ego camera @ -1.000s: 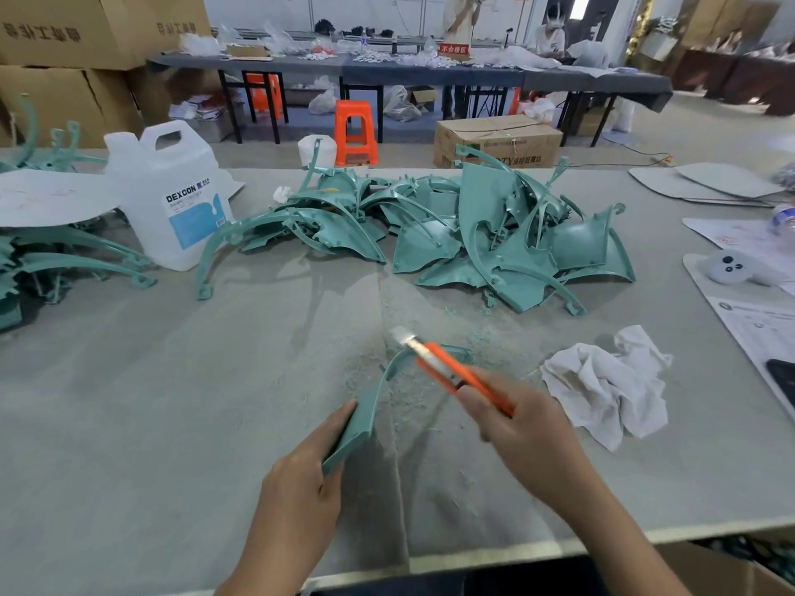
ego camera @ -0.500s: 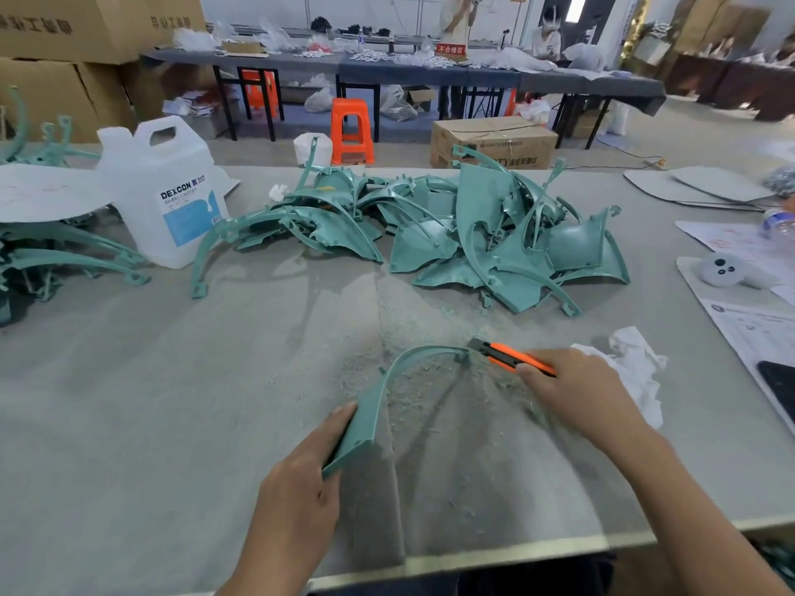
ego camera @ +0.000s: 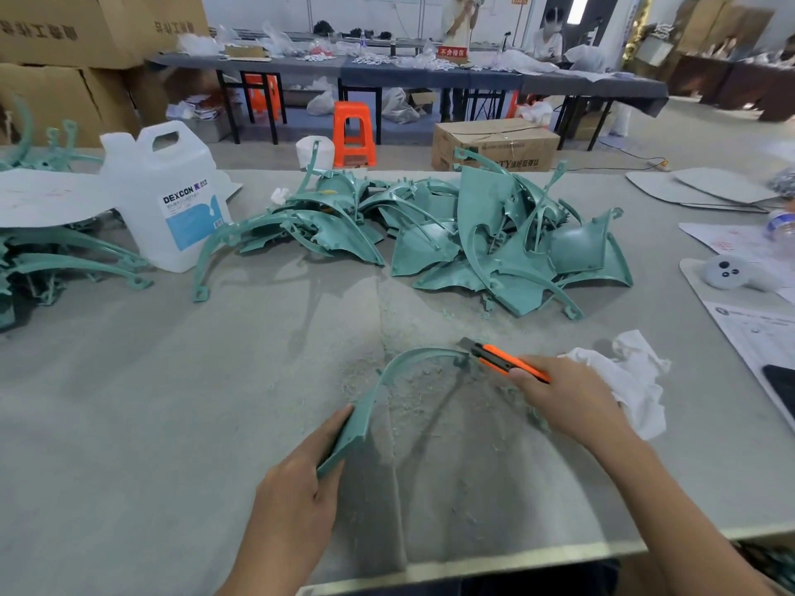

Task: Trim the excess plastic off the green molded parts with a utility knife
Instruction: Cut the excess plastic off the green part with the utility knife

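Open tabletop (ego camera: 129, 402) nearside left; green parts pile (ego camera: 494, 251) ahead, rag (ego camera: 636, 380) right

The left hand (ego camera: 297, 486) grips the near end of the curved part (ego camera: 365, 412), while the outstretched right hand (ego camera: 568, 395) holds the knife (ego camera: 503, 360).

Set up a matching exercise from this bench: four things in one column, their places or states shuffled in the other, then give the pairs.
1. utility knife
2. curved green part
3. white rag
4. white jug

A. stands upright, left of the green pile
B. gripped at its near end by the left hand
C. held in the right hand
D. lies crumpled on the table, beside the right hand

Pairs: 1-C, 2-B, 3-D, 4-A
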The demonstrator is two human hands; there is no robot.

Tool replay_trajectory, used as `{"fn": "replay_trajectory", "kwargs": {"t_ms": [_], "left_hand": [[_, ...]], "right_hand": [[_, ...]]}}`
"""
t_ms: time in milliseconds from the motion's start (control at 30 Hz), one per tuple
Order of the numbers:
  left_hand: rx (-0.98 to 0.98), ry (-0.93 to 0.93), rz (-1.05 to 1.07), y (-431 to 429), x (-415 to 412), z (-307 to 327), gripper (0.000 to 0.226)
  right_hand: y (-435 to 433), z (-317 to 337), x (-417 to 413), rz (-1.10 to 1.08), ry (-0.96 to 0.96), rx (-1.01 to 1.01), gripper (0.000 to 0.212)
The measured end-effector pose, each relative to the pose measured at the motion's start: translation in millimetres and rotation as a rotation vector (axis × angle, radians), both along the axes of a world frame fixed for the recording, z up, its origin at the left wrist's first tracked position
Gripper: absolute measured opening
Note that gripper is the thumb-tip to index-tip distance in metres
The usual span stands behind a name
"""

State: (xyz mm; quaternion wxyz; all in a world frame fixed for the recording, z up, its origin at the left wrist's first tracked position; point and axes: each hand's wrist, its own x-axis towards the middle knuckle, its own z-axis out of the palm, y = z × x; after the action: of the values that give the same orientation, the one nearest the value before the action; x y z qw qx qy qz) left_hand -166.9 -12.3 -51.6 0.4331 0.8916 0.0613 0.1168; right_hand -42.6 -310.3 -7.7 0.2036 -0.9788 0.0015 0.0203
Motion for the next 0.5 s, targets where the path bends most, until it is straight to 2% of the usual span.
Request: {"fn": "replay_trajectory", "kwargs": {"t_ms": [133, 200, 267, 300, 367, 433, 500], "left_hand": [[-0.182, 0.045, 0.041, 13.2, 8.7, 6.1, 0.032], [-0.468, 0.080, 0.103, 19.1, 12.7, 5.9, 0.017], [-0.755, 0.130, 0.155, 21.7, 13.8, 7.8, 0.022], [-0.822, 0.138, 0.177, 22.8, 13.5, 7.8, 0.026], [-0.839, 0.140, 0.232, 26.2, 11.5, 6.5, 0.033], [-0.670, 0.125, 0.312, 33.3, 8.0, 3.1, 0.041], [-0.477, 0.133, 0.358, 42.9, 5.4, 0.3, 0.060]], "right_hand": [[7.6, -24.8, -10.5, -0.094, -0.183, 0.161, 0.016], [14.5, -34.7, -19.7, -0.118, -0.299, 0.318, 0.015], [20.0, -42.6, -30.0, -0.125, -0.353, 0.458, 0.013], [22.6, -45.9, -35.3, -0.132, -0.361, 0.513, 0.013], [28.1, -51.1, -44.6, -0.149, -0.374, 0.611, 0.013], [31.5, -54.7, -50.0, -0.169, -0.386, 0.672, 0.015], [32.9, -56.8, -51.5, -0.189, -0.394, 0.699, 0.013]]}}
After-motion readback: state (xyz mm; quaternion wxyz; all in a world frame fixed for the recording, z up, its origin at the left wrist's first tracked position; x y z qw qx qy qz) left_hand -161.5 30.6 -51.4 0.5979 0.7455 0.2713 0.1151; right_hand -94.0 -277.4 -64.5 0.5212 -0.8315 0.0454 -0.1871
